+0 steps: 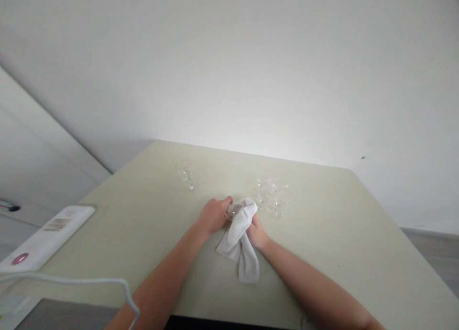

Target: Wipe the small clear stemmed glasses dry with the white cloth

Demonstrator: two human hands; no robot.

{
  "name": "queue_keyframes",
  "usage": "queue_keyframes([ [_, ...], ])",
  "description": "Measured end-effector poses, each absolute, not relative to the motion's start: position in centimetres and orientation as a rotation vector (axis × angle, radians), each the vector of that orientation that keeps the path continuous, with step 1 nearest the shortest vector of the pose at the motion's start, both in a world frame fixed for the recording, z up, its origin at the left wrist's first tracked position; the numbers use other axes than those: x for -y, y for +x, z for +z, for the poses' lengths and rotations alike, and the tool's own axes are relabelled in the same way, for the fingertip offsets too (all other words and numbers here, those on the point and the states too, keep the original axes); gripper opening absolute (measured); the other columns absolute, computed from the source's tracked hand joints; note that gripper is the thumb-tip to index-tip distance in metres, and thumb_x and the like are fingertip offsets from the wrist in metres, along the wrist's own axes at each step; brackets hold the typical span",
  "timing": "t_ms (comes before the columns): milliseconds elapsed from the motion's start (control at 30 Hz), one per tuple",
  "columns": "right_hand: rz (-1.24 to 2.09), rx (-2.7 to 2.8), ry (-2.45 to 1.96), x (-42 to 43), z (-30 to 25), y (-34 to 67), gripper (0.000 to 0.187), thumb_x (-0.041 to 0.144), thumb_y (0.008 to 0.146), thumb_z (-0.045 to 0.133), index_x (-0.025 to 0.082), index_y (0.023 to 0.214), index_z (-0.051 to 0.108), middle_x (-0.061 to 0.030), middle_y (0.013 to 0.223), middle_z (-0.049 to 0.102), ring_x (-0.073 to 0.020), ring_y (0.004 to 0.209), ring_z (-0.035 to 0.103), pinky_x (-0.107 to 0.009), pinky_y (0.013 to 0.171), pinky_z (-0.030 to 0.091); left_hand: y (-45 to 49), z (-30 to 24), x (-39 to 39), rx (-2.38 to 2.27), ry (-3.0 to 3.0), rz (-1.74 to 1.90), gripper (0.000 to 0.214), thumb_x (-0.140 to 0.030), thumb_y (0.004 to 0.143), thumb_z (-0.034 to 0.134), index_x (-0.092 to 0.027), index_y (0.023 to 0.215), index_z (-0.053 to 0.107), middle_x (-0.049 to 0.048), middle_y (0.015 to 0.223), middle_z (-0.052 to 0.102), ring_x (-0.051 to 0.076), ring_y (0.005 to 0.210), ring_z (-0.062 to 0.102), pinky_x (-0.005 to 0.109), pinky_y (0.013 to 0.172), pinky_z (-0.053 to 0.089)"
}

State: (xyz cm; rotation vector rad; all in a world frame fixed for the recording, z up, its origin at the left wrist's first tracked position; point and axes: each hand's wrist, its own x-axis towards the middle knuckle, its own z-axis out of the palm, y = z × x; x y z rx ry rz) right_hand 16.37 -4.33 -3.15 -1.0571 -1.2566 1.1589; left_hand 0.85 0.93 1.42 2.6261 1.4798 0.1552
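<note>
Near the middle of the table my left hand (215, 214) is closed around one end of a small clear glass (230, 212). Its exact shape is partly hidden by my fingers and the cloth. My right hand (256, 231) grips a white cloth (239, 244), bunched over the other end of the glass. The cloth's loose ends hang down toward me. Just beyond my right hand stand several clear stemmed glasses (269, 196) in a cluster. Apart from them, at the left, is another clear stemmed glass (185, 171).
The pale table (311, 244) meets a white wall (251, 71) at its back. A white box (46, 236) with a pink oval mark lies at the left edge. A white cable (86, 280) crosses the lower left, above a grey flat surface (68, 315).
</note>
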Motion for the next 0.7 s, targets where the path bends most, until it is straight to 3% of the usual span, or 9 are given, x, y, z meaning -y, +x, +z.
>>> queue_keyframes([
  [700,1.157,1.244,-1.038,4.15,-3.95,16.38,0.02,0.028,0.077,0.055,0.019,0.092,0.066,0.0003,0.086,0.069,-0.0164,0.083,0.062,-0.024,0.076,0.051,0.71,1.14,-0.98,-1.453,2.656,0.189,0.016,-0.025,0.087,0.046,-0.023,0.1,0.054,0.0044,0.082,0.071,0.023,0.075,0.065,0.029,0.065,0.039],
])
